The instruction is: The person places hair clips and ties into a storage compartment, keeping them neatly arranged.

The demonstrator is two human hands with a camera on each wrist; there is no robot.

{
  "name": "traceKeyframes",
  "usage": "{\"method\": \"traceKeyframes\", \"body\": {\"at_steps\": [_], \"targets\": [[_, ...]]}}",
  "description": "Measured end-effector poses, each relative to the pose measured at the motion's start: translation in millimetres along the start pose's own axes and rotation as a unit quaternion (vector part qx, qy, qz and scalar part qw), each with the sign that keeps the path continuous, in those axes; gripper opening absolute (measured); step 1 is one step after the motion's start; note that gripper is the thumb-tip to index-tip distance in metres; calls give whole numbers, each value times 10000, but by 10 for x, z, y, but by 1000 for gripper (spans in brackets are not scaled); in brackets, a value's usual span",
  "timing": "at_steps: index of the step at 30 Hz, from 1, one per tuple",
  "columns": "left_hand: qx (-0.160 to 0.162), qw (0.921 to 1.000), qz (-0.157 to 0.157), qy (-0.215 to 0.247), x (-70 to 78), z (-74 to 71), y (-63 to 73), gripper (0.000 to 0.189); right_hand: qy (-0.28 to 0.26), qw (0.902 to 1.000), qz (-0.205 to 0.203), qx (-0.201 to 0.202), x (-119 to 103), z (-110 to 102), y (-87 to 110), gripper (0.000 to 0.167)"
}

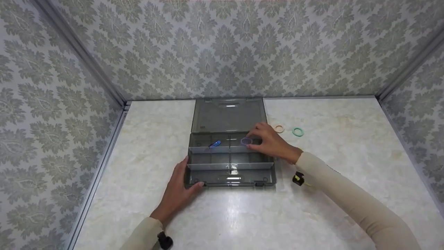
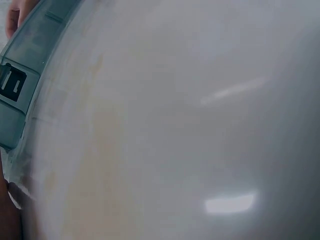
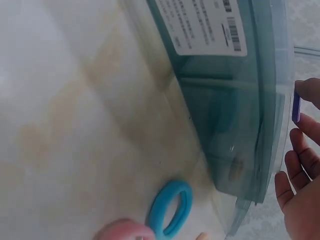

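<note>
A smoky grey plastic organizer box (image 1: 231,175) lies with its lid (image 1: 229,114) folded back towards the wall. Over its back right compartment my right hand (image 1: 270,140) pinches a small purple ring (image 1: 246,141) between thumb and forefinger. The right wrist view shows that ring (image 3: 296,104) edge-on, beside the box's upper rim. My left hand (image 1: 178,189) rests against the front left corner, fingers along the side and thumb at the front edge. A shiny blue oblong piece (image 1: 215,143) shows in the back left compartment, beside the divider.
On the table, right of the box, lie a peach ring (image 1: 279,129) and a green ring (image 1: 298,132). Pale dividers (image 1: 208,166) split the box into several compartments. Patterned wall panels (image 1: 225,52) stand behind and at both sides.
</note>
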State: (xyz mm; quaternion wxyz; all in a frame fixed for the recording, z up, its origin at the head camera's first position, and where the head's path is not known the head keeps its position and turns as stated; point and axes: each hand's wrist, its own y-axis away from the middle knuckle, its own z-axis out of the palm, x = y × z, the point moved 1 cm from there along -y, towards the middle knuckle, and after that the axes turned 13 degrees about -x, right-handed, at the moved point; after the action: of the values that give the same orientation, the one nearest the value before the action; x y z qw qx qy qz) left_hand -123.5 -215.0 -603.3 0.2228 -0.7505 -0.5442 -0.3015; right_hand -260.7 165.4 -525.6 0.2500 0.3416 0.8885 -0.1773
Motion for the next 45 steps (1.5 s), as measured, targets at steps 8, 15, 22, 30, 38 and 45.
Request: {"method": "traceKeyframes", "body": {"at_steps": [8, 15, 22, 30, 38, 45], "targets": [[-64, 9999, 15, 101, 2, -6, -13, 108, -33, 9996, -47, -289, -145, 72, -197, 29], [-69, 9999, 15, 80, 3, -14, -2, 107, -63, 9978, -326, -578, -304, 169, -416, 28], [-81, 9999, 13, 89, 2, -16, -5, 108, 35, 9946, -740, -725, -494, 307, -602, 30], [-17, 9999, 143, 50, -11, 0, -3, 108, 448, 9898, -1077, -820, -605, 472, -753, 26], [-6, 9998, 191, 51, -21, -2, -9, 108, 510, 9879, -1162, -896, -716, 562, -892, 28], [6, 9998, 189, 96, -25, -5, -3, 109, 667, 9857, -1092, -1094, -763, 646, -978, 28]]}}
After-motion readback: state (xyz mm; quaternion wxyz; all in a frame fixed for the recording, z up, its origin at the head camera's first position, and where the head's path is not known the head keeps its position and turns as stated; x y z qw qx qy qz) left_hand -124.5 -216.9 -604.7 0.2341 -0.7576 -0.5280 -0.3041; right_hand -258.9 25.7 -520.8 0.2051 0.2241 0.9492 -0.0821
